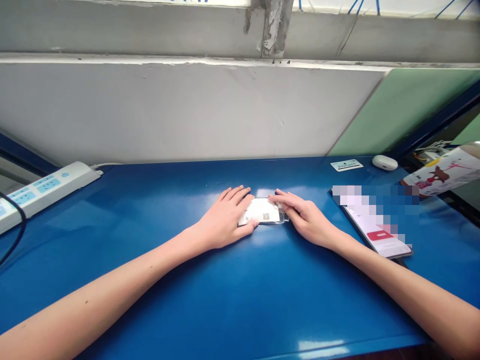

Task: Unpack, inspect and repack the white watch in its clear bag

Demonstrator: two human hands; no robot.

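A small flat packet [259,211] lies in the middle of the blue table. It has a white label with a dark square code, and clear plastic shows at its right end. Across the packet's left end rests my left hand [227,220], fingers stretched out and the thumb on its near edge. At the right end, my right hand [303,212] has bent fingers closed on the plastic edge, index fingertip over the label's upper right corner. What lies inside the packet is hidden.
The blue table [225,300] meets a pale wall panel [168,110] at the back. On the left is a white power strip [48,185] with a black cable [22,225]. To the right are a phone [375,225], a card [347,165], a white earbud case [385,162] and a printed container [446,170].
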